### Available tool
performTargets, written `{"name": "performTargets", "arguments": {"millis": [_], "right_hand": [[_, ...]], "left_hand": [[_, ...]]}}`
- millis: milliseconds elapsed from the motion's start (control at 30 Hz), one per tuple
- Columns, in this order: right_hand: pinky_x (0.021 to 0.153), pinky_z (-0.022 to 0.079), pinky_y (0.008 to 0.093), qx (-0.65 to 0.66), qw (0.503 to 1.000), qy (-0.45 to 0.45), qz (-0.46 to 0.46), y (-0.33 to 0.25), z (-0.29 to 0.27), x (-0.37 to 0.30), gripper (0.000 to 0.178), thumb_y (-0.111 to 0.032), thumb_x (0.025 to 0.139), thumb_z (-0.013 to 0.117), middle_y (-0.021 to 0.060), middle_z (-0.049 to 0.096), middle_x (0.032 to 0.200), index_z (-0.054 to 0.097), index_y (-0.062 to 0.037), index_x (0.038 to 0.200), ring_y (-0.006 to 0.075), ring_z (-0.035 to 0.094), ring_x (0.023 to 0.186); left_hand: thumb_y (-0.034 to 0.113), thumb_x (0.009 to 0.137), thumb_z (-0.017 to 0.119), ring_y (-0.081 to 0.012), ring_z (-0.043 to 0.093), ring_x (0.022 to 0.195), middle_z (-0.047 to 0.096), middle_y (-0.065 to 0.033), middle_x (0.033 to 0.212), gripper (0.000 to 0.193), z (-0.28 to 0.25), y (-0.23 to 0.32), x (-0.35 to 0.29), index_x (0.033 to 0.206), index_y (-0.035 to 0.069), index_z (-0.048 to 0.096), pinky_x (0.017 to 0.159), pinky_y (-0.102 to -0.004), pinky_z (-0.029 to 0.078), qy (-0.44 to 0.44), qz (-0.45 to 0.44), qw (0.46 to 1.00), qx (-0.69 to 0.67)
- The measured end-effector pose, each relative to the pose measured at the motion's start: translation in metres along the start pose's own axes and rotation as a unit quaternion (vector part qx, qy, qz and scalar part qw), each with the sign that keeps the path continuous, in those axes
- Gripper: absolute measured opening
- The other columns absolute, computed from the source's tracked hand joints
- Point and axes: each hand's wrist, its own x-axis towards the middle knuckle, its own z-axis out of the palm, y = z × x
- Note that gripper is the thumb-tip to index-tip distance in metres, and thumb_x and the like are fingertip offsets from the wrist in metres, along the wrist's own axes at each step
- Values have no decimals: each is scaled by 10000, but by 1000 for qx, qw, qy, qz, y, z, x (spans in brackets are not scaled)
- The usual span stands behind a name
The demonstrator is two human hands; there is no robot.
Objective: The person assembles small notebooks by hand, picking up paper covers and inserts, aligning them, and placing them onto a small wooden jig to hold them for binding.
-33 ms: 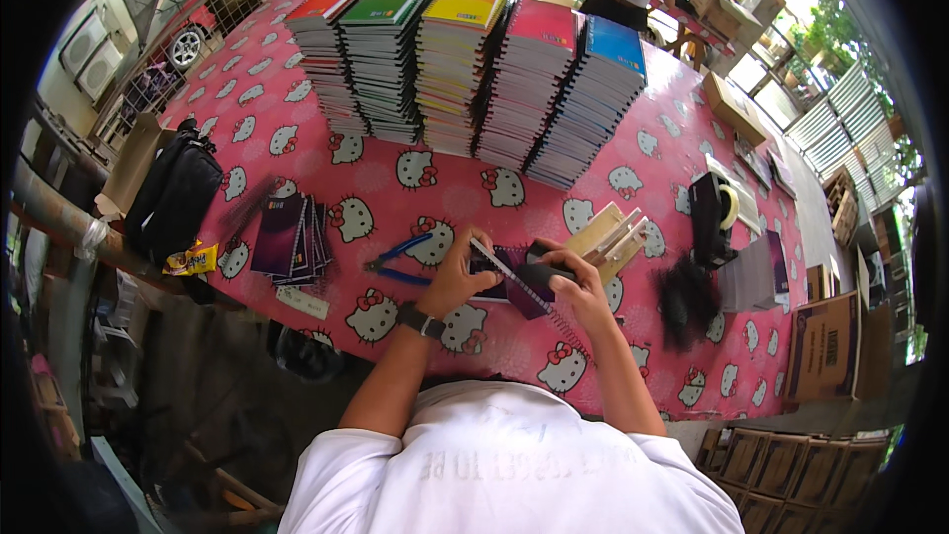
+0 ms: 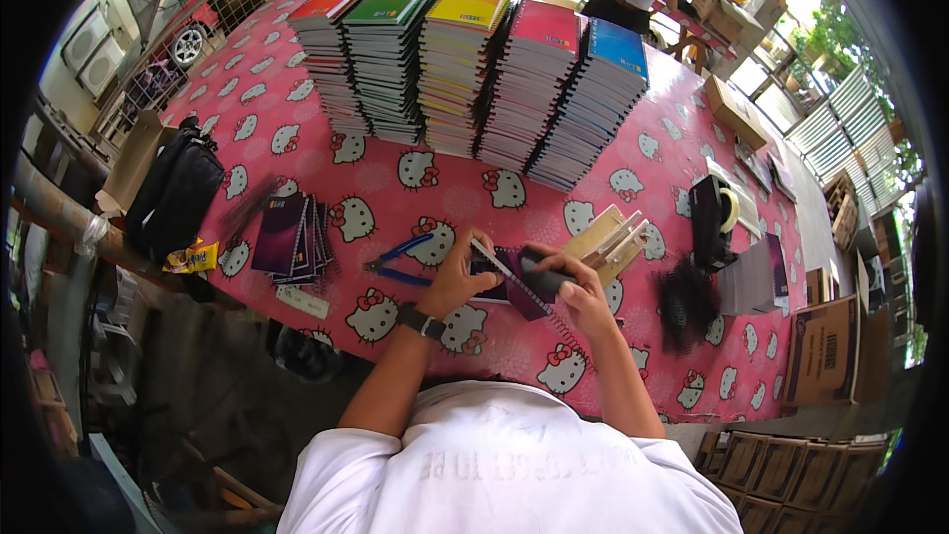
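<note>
So the left hand [image 2: 465,277] is gripping a purple notebook [image 2: 529,306] over the pink bench [image 2: 453,206], right hand [image 2: 585,289] is clutching some dark object [image 2: 540,280] beside it, and a coil [image 2: 567,334] is trailing off.

The person wore a white shirt [image 2: 514,504] with short sleeves [image 2: 334,475] and faded grey lettering [image 2: 494,468] across the fabric. A dark watch [image 2: 422,321] with a squarish face [image 2: 433,327] circled the left wrist; left hand [image 2: 463,275] and right hand [image 2: 587,287] were bare.
</note>
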Motion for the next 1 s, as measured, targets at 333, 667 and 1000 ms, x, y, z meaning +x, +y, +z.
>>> {"name": "performTargets", "arguments": {"millis": [333,667,1000], "right_hand": [[1000,353,337,111,994,-19,-12,-5,9,-4,616,-502,785,666,154,468,1352,584,15,1110,212,476,1180],[990,363,333,152,988,3,8,16,0,-3,635,-497,821,633,139,475,1350,539,9,1193,186,478,1174],[922,409,311,167,985,-5,41,32,-5,-4,661,-488,855,608,107,520,1273,501,25,1259,157,517,1091]], "left_hand": [[11,659,733,-107,470,898,460,-12,951,419,-3,14,-1,1027,77,544,794,-279,455,-12,57,990,129],[172,676,782,-209,528,900,562,-6,905,222,-1,55,7,890,167,723,829,-365,393,-104,107,911,383],[157,720,759,-194,505,909,554,7,919,195,5,51,7,912,173,728,846,-352,383,-111,151,891,413]]}}
